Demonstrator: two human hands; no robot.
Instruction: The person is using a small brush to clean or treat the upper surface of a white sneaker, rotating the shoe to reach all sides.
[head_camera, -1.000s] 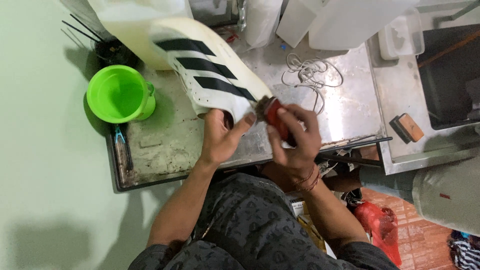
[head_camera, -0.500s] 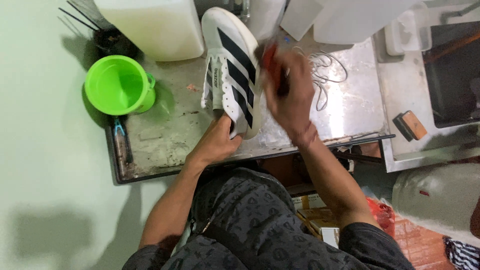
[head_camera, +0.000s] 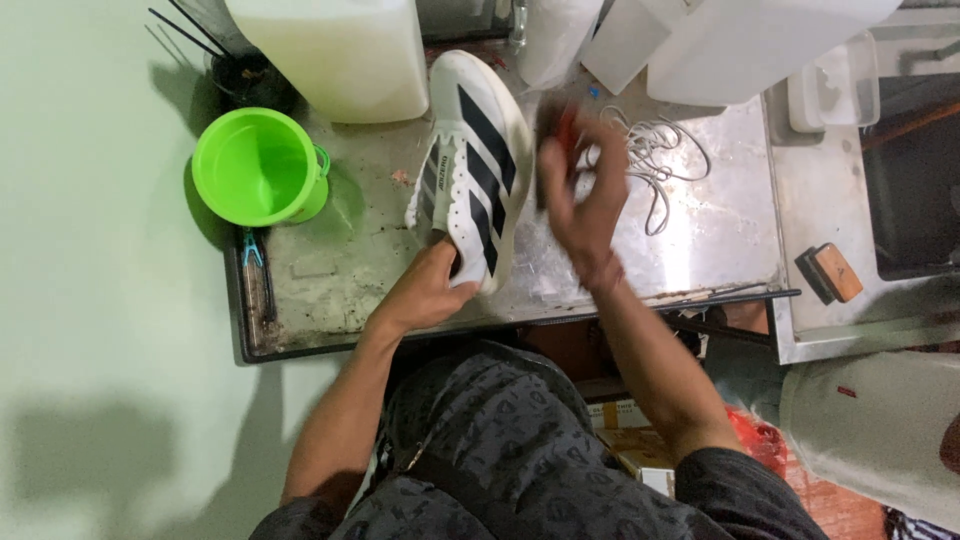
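Left hand (head_camera: 428, 290) clamps the shoe (head_camera: 475, 170) by its heel, propped toe-up over the desk (head_camera: 330, 270) for access. Right hand (head_camera: 580, 190) closed around a red brush (head_camera: 562, 125) beside the striped flank; blurred. Green cup (head_camera: 255, 165) nearby.

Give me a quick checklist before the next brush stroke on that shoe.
1. Left hand grips the shoe at its heel: ok.
2. Right hand holds the brush: ok, though blurred.
3. Brush touching the shoe: cannot tell.
4. Green cup stands upright, apart from the shoe: ok.
5. Laces lie out of the shoe on the metal table: ok.
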